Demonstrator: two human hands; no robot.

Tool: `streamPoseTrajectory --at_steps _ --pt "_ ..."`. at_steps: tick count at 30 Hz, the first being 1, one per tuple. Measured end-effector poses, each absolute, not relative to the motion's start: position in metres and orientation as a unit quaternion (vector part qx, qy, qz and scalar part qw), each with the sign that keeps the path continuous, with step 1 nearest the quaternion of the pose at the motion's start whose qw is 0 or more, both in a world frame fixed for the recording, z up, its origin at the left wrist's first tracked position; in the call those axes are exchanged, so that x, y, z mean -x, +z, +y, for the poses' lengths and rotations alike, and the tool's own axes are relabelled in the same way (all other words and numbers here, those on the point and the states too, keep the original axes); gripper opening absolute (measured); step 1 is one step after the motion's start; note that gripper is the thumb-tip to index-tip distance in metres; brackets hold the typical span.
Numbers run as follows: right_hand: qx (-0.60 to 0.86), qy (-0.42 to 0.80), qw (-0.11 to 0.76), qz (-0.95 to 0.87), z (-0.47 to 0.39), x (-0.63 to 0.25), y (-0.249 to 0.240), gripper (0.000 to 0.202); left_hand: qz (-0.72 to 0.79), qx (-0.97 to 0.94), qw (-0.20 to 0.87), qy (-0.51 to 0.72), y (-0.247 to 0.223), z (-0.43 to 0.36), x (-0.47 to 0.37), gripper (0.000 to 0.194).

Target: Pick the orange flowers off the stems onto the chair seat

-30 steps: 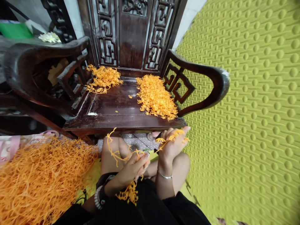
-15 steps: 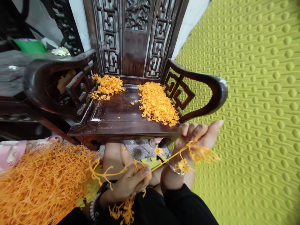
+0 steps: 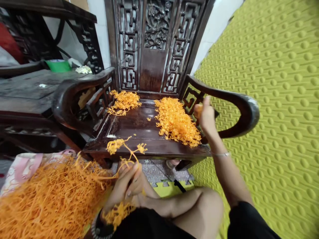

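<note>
My left hand is closed around the stem of an orange branched sprig, whose thin forks and small clusters stick up above the fingers. More orange clusters hang below that hand near the wrist. My right hand is over the right side of the chair seat, beside the armrest, fingers curled and thumb up. An orange tint shows at its fingers, but I cannot make out what is in them. Close to it lies a large pile of short orange clusters; part of the pile is blurred.
The dark carved wooden chair holds a smaller orange heap at its back left. A big mass of orange stems lies at lower left, by a pink-and-white bag. A green container stands on the left-hand furniture. Yellow-green bumpy padding covers the right.
My right hand has let go of the sprig stretched between both hands and moved up and forward to the seat pile. My left hand, still holding a sprig, has shifted left. The view has shifted.
</note>
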State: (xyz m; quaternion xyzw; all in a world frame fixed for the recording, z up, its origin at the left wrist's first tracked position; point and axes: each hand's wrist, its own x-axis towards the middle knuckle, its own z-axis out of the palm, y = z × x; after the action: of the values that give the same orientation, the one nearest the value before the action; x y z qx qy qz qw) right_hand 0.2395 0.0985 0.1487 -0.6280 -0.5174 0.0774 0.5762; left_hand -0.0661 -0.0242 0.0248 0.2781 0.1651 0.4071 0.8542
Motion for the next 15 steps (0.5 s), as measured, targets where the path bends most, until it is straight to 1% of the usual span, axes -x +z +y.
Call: streamPoseTrajectory --at_steps 2,4,6,8,10,11,12,13,14,15 --pt "0.698 0.053 0.470 -0.537 0.136 -0.240 0.122 0.053 0.100 -0.262 0.876 0.393 0.032 -0.014 0.058 0.041" --pt "0.732 0.050 0.395 -0.553 0.158 -0.243 0.102 0.047 0.056 -0.249 0.900 0.354 0.037 -0.006 0.055 0.038" --pt "0.746 0.056 0.350 -0.564 0.166 -0.246 0.093 0.042 0.022 -0.230 0.922 0.312 0.037 -0.002 0.055 0.037" --pt "0.756 0.038 0.326 -0.566 0.163 -0.247 0.093 0.041 -0.001 -0.219 0.939 0.265 0.035 0.002 0.057 0.037" --pt "0.735 -0.021 0.348 -0.582 0.151 -0.241 0.097 0.046 -0.007 -0.213 0.951 0.226 0.032 0.007 0.058 0.037" --pt "0.705 -0.043 0.381 -0.596 0.142 -0.233 0.100 0.049 -0.001 -0.212 0.954 0.211 0.031 0.009 0.058 0.037" --pt "0.663 -0.039 0.427 -0.613 0.132 -0.222 0.101 0.049 0.004 -0.209 0.957 0.202 0.030 0.011 0.056 0.038" --pt "0.611 0.000 0.476 -0.633 0.120 -0.209 0.101 0.048 0.008 -0.205 0.959 0.195 0.030 0.012 0.054 0.039" --pt "0.553 0.083 0.526 -0.641 0.108 -0.194 0.099 0.046 0.012 -0.201 0.961 0.190 0.030 0.014 0.052 0.040" --pt "0.490 0.208 0.555 -0.639 0.095 -0.177 0.094 0.045 0.015 -0.197 0.963 0.184 0.030 0.015 0.049 0.041"
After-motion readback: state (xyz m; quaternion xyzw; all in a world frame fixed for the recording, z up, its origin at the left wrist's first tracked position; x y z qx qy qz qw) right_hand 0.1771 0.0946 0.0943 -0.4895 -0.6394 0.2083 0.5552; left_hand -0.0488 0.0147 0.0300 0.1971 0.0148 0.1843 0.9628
